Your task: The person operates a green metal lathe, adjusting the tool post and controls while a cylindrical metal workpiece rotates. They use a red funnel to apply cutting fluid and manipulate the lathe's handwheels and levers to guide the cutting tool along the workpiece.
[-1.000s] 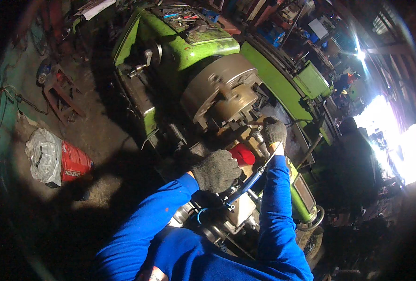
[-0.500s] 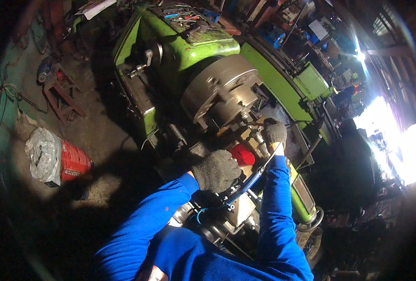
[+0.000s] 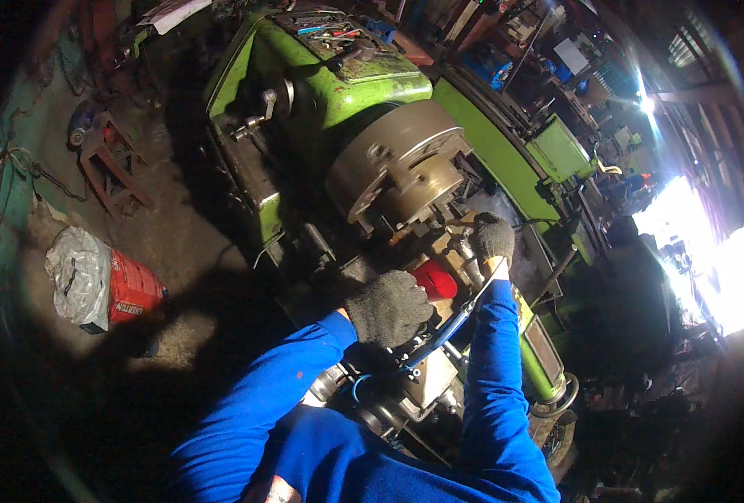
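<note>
My left hand (image 3: 390, 308), in a dark knit glove, is closed beside a round red part (image 3: 435, 280) on the lathe carriage. Whatever its fingers grip is hidden. My right hand (image 3: 494, 237), gloved the same way, is closed near the metal tool post (image 3: 470, 261); its hold is also hidden. A blue tube (image 3: 433, 339) with a thin metal end runs up to my right wrist. Ahead of both hands is the big lathe chuck (image 3: 370, 159), with a round metal workpiece (image 3: 426, 186) in its jaws.
The green lathe headstock (image 3: 338, 88) carries a tray of hand tools (image 3: 330, 33). A red and white sack (image 3: 104, 281) stands on the floor at left, near a rusty metal stand (image 3: 114, 172). A handwheel (image 3: 563, 397) sits at the lathe's right end.
The glare and details on the chuck and workpiece look different, as if turned. Both hands keep nearly the same places. A small pale shape now shows beyond the lathe at right.
</note>
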Motion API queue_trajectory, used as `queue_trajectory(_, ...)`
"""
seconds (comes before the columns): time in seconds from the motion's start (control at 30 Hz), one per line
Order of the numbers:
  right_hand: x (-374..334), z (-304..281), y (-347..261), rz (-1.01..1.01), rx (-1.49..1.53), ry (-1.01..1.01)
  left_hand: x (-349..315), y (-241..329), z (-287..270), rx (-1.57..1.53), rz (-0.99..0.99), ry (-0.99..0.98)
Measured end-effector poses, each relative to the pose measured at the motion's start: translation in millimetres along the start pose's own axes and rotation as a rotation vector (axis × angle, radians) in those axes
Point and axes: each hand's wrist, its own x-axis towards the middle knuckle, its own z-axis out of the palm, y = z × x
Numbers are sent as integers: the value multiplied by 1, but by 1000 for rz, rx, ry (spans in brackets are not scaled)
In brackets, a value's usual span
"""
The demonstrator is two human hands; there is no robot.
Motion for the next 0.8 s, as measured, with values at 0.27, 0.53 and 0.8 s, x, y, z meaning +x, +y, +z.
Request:
queue_trajectory(0.27, -4, -27, -27, 58, -28, -73, -1, 2, -2, 6, -13, 5)
queue_trajectory(0.53, -4, -5, -3, 9, -16, 19, 2, 1, 1, 3, 14, 61)
queue_trajectory(0.8, -11, -10, -13, 76, 63, 20, 2, 2, -3, -3, 1, 16)
